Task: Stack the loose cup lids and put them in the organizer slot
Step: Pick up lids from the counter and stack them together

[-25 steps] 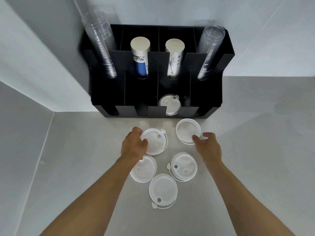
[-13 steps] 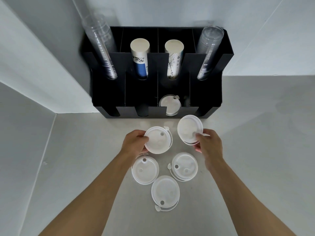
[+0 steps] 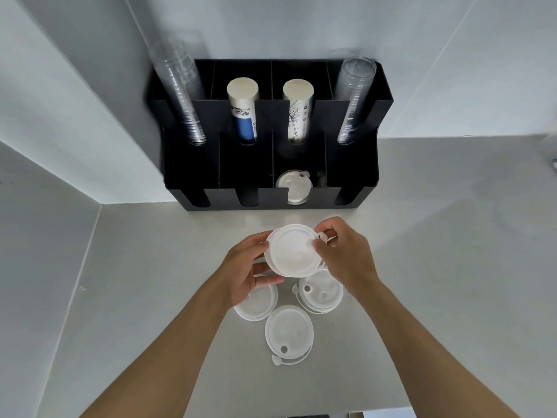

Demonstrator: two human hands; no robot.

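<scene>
I cannot tell how many lids are in the held stack of lids (image 3: 294, 250); only the top disc and a sliver of rim beneath it show, and the edges are blurred. My left hand (image 3: 247, 271) covers the upper part of the left loose lid (image 3: 256, 303) on the counter (image 3: 437, 267), and my right hand (image 3: 346, 260) hides the top edge of the right loose lid (image 3: 321, 294). The near loose lid (image 3: 289, 331) lies fully in view, its tab pointing toward me. Inside the black organizer (image 3: 271, 152), the lid in the slot (image 3: 294, 188) sits in the third front compartment from the left, partly masked by the front wall's notch. The clear cup stacks (image 3: 180, 95) at the organizer's outer slots are hazy against the wall, while the two paper cup stacks (image 3: 242, 113) in the middle read clearly.

Both forearms reach in from the bottom edge and meet just in front of the organizer, above the counter. The left hand cups the stack from below and the side, fingers curled around its rim. The right hand pinches the stack's far-right edge near the tab, thumb on top.
</scene>
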